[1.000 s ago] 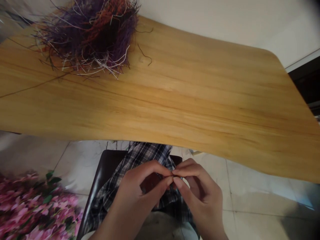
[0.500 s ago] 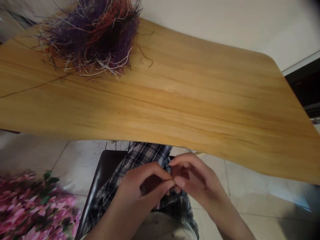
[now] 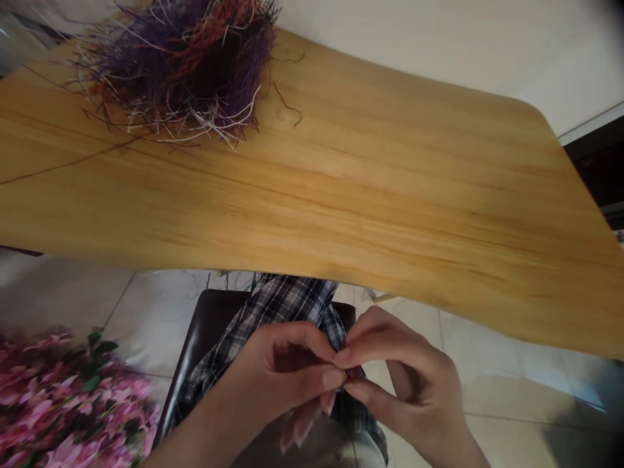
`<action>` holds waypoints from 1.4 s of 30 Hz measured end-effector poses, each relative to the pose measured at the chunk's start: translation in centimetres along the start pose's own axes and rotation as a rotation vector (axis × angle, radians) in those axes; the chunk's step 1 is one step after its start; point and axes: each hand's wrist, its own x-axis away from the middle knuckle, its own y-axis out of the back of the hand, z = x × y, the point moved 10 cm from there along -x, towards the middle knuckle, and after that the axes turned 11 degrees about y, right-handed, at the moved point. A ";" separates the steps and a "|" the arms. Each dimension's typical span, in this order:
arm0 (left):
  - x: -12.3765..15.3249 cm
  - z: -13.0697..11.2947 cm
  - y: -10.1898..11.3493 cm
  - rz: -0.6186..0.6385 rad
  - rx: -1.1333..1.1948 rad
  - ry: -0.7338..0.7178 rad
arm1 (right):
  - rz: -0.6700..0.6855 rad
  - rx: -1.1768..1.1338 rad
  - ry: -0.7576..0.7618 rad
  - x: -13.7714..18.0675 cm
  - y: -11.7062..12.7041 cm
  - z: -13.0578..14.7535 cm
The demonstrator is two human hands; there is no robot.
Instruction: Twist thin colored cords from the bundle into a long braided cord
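Low passage is open across the bench from its near edge to the far right corner. A heap of strands blocks the far left, a wall backs the far edge, and the left hand and right hand, meeting, obstruct the way to the near edge's middle

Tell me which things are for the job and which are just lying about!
Likely in use:
left hand and right hand, close together; anything pinched is too small to tell
perhaps the strand bundle on the table

Seemingly just about:
pink flowers, lower left
plaid cloth
dark seat
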 end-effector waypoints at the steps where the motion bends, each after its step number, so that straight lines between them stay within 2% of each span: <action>1: 0.0 0.0 0.1 0.002 0.006 -0.006 | -0.011 0.025 0.025 0.0 0.0 0.2; 8: 0.2 0.1 0.0 0.032 0.017 -0.024 | -0.074 0.179 0.213 0.1 0.3 1.8; 15: 0.3 0.2 0.0 0.018 0.006 0.006 | -0.075 0.302 0.269 0.1 0.1 2.8; 23: 0.0 -0.1 -0.1 0.031 0.022 -0.004 | -0.076 0.309 0.244 0.2 0.1 2.6; 34: 0.2 0.1 0.0 -0.011 0.051 -0.036 | -0.168 0.336 0.283 0.5 0.2 2.9; 42: -0.3 0.2 -0.4 0.048 0.105 -0.027 | -0.222 0.255 0.146 0.7 0.5 1.2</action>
